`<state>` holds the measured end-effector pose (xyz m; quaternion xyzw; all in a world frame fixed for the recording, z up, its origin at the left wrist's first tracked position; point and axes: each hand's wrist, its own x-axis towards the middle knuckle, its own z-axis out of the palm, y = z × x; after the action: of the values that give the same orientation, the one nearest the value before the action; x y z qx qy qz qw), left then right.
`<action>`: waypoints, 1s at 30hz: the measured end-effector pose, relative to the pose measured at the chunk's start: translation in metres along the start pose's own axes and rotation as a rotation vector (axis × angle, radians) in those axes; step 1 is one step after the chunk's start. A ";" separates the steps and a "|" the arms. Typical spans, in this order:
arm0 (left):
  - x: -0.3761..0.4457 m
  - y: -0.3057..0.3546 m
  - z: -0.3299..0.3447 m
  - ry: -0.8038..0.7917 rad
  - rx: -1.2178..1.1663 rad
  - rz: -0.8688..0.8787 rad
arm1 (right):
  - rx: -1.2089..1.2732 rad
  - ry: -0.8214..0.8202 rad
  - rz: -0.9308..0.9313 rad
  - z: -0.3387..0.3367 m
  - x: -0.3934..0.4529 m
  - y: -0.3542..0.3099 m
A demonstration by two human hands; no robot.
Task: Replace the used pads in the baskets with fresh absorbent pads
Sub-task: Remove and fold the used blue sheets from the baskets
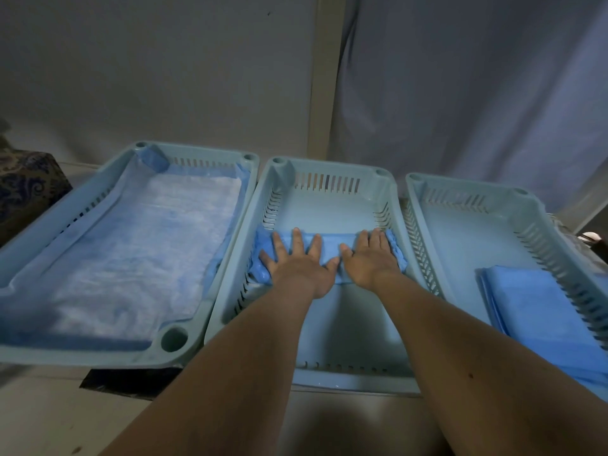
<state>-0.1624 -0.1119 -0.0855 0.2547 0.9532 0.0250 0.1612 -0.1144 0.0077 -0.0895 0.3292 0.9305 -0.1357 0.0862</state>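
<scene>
We pressed our left hand [296, 258] and right hand [370, 256], fingers spread flat, onto a folded blue pad [330, 246] lying across the middle basket [279, 179]; the left basket [194, 149] was lined, and folded pads [533, 301] sat in the right basket [460, 182].

Three pale teal slotted plastic baskets sit side by side. The left basket [98, 205] is lined with a spread-out pad [144, 245], white in the middle with blue edges turned up its walls. Across the middle basket [329, 166] lies a folded blue pad [332, 248], bunched at both ends against the side walls. The right basket [460, 192] holds a flat stack of folded blue pads [533, 301] at its near right.
</scene>
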 end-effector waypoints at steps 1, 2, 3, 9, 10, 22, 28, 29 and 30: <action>0.000 -0.001 -0.001 -0.009 -0.001 0.001 | -0.012 -0.012 0.003 -0.001 0.001 -0.001; -0.001 -0.002 -0.003 -0.017 -0.001 0.003 | -0.033 -0.022 0.003 -0.004 0.002 -0.002; -0.002 -0.002 -0.004 -0.025 0.001 0.006 | -0.070 -0.023 -0.009 -0.009 0.004 -0.003; -0.025 0.013 -0.006 0.045 0.003 0.148 | -0.531 0.146 -0.138 -0.055 -0.001 0.007; -0.028 0.017 -0.005 0.025 -0.002 0.183 | -0.575 0.104 -0.110 -0.059 -0.002 0.009; -0.032 0.027 0.010 -0.098 0.146 0.222 | -0.526 0.065 -0.221 -0.060 0.007 0.020; -0.032 0.028 0.012 -0.100 0.152 0.216 | -0.553 -0.052 -0.221 -0.063 0.005 0.011; -0.032 0.028 0.012 -0.102 0.151 0.217 | -0.584 -0.060 -0.216 -0.064 0.005 0.009; -0.032 0.028 0.012 -0.102 0.151 0.219 | -0.606 -0.059 -0.211 -0.065 0.005 0.006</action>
<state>-0.1192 -0.1034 -0.0837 0.3695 0.9094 -0.0421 0.1863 -0.1190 0.0355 -0.0303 0.1863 0.9546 0.1298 0.1927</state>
